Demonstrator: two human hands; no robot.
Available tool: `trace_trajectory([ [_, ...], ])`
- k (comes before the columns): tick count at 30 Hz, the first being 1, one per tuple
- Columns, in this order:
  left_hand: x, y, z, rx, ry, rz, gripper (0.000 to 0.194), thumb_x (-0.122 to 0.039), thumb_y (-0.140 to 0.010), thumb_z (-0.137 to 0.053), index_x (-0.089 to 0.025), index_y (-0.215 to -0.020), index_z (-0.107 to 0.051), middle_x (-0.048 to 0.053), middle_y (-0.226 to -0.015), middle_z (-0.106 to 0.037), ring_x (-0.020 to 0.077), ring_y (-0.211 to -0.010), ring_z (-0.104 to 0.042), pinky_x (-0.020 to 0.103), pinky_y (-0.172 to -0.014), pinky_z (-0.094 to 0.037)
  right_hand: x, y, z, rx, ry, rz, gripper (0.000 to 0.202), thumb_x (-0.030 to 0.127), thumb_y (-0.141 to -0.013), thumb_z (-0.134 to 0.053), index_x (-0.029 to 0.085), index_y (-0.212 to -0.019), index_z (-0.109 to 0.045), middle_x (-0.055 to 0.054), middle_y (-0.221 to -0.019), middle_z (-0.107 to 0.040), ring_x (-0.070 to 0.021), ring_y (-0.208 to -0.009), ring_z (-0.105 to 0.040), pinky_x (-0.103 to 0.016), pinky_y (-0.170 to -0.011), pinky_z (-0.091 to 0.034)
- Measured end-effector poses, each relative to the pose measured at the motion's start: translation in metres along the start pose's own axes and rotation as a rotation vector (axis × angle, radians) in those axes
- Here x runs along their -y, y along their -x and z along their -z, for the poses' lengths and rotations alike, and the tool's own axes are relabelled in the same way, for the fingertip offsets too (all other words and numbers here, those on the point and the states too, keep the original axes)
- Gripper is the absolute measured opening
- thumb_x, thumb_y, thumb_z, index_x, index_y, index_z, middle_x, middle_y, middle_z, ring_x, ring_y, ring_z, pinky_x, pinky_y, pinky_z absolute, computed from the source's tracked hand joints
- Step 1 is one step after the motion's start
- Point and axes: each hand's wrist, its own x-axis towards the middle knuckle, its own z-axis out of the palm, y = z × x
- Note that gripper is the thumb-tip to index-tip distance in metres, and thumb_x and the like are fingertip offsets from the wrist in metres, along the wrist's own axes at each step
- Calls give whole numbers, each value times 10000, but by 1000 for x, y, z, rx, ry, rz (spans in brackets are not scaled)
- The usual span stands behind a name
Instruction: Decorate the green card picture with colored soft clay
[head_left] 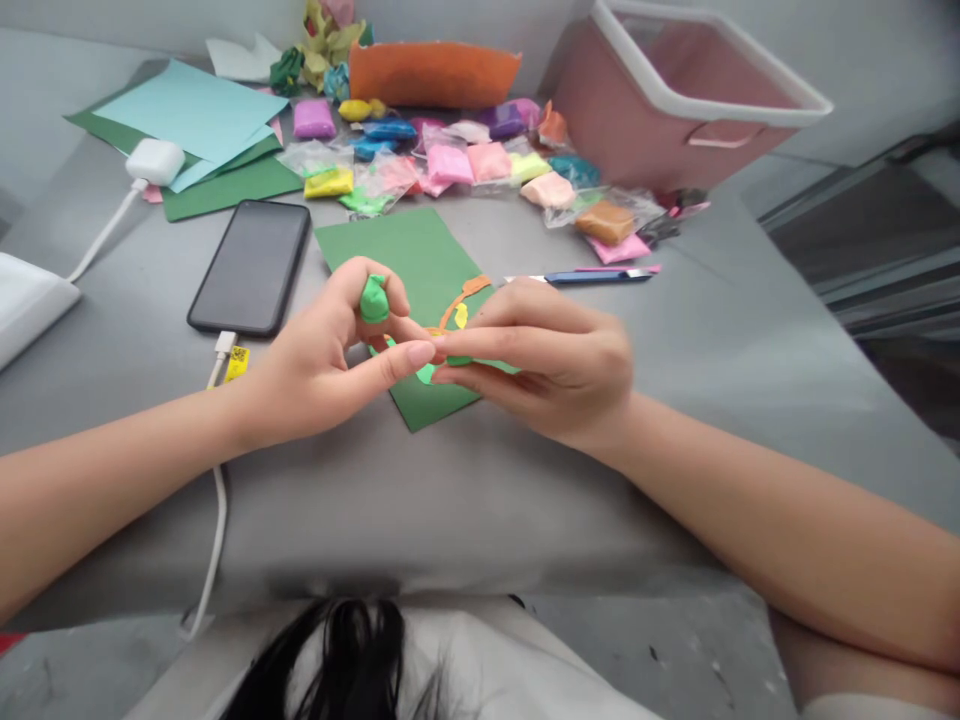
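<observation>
My left hand (pixel 322 365) is closed around a lump of bright green clay (pixel 374 300), which shows between its curled fingers. Its thumb tip meets the fingertips of my right hand (pixel 547 355). Those fingers pinch a small green clay piece (pixel 459 360), mostly hidden by them. Beneath both hands lies a dark green sheet of card (pixel 405 245). On the card are a thin orange clay strip (pixel 474 287), a yellow clay bit (pixel 461 315) and some light green clay (pixel 426 374), partly covered by my fingers.
A phone (pixel 253 265) with a white cable lies left of the card. Behind stand several clay packets (pixel 450 165), an orange roll (pixel 435 75) and a pink bin (pixel 622 110). Coloured paper sheets (pixel 191 105) lie back left; a blue cutter-like tool (pixel 596 278) is right.
</observation>
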Motion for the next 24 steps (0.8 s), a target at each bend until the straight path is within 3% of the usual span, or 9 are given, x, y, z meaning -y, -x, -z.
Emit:
trace_trajectory([
  [6,0,0,-3,43,159,122,283,-286,-924,-709,-240,-978,-435,-10,-869,-744,158,-817,-743,262,-660,-576,4,0,-5,-14,27,130,104,287,-849,-799,228,-903,-733,13,-635,-609,-128,-589,-570,-287,-569,-515],
  [10,-1,-1,-3,24,177,92,238,-305,-960,-667,-228,-963,-442,-14,-844,-742,134,-803,-743,224,-642,-551,5,-1,-5,-74,68,135,124,164,-854,-772,236,-948,-735,-1,-709,-672,-127,-623,-597,-296,-617,-547],
  [17,-4,0,-3,-37,150,82,243,-312,-956,-674,-235,-976,-444,-11,-850,-762,181,-882,-767,301,-750,-578,4,-4,-4,-101,22,82,62,213,-851,-777,241,-821,-730,5,-650,-672,-145,-610,-625,-310,-595,-557],
  [20,-4,0,-3,-84,139,89,275,-314,-932,-705,-238,-981,-445,-18,-837,-757,182,-880,-764,305,-748,-571,3,-5,-6,-166,53,31,79,182,-868,-747,252,-904,-748,-8,-726,-718,-155,-655,-658,-329,-630,-568],
  [24,-3,0,-4,-102,117,108,346,-356,-882,-755,-245,-970,-440,-41,-811,-743,193,-831,-764,321,-708,-580,1,-4,-9,-148,-52,49,109,223,-872,-755,235,-768,-722,6,-625,-671,-150,-611,-644,-314,-593,-559],
])
